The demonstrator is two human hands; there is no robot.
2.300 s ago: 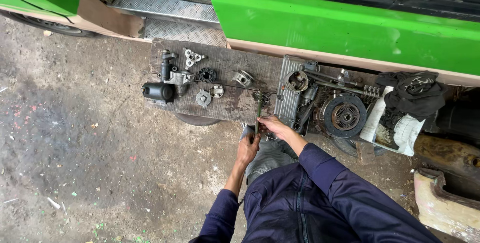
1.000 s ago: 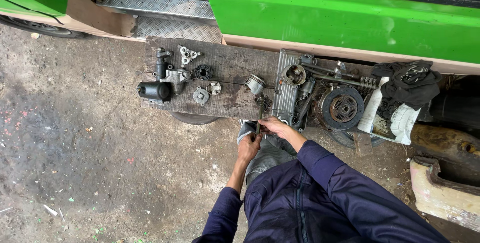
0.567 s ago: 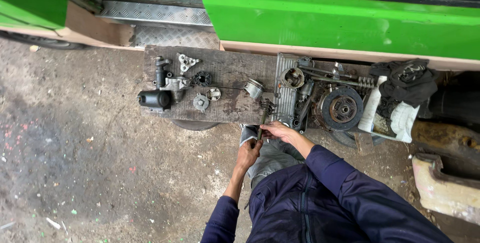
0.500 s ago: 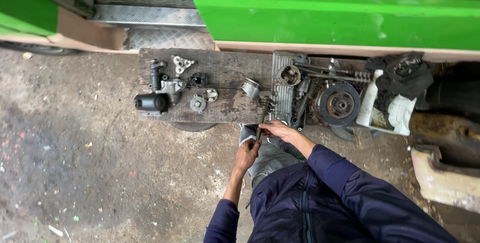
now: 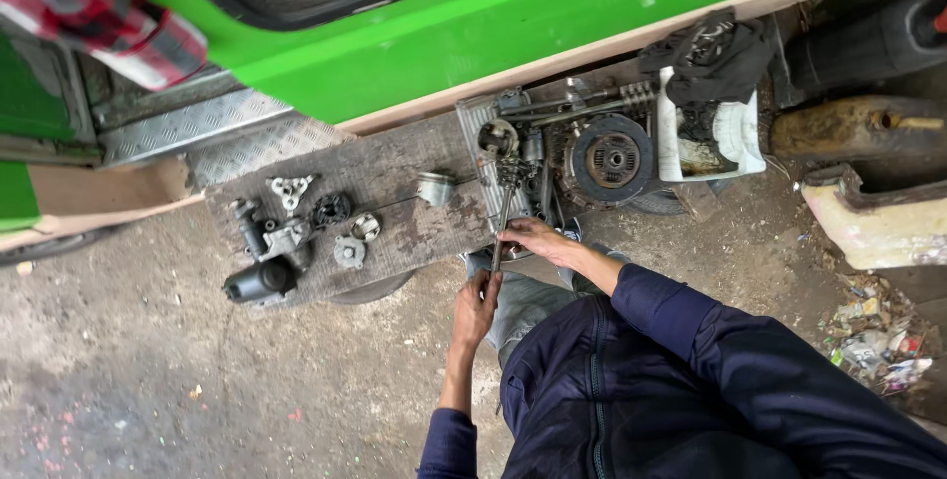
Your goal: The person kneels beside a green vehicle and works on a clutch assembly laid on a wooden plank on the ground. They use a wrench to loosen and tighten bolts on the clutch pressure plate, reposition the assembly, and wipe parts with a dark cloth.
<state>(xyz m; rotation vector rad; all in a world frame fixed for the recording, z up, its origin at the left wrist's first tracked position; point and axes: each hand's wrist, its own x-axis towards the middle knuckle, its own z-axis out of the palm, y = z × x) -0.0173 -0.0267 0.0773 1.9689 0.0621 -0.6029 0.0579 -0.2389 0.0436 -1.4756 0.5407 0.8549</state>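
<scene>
Gripping the long metal tool [image 5: 503, 218] with your right hand [image 5: 528, 239] while your left hand [image 5: 475, 306] clasps the part below, keep the tool square and steady.

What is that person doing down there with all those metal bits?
A person in a dark blue jacket bends over a wooden board beside a green vehicle. Both hands meet at the board's near edge: the right hand grips a long metal tool, and the left hand reaches up just below it. Greasy engine parts lie on the board, with a round clutch disc to the right.
</scene>
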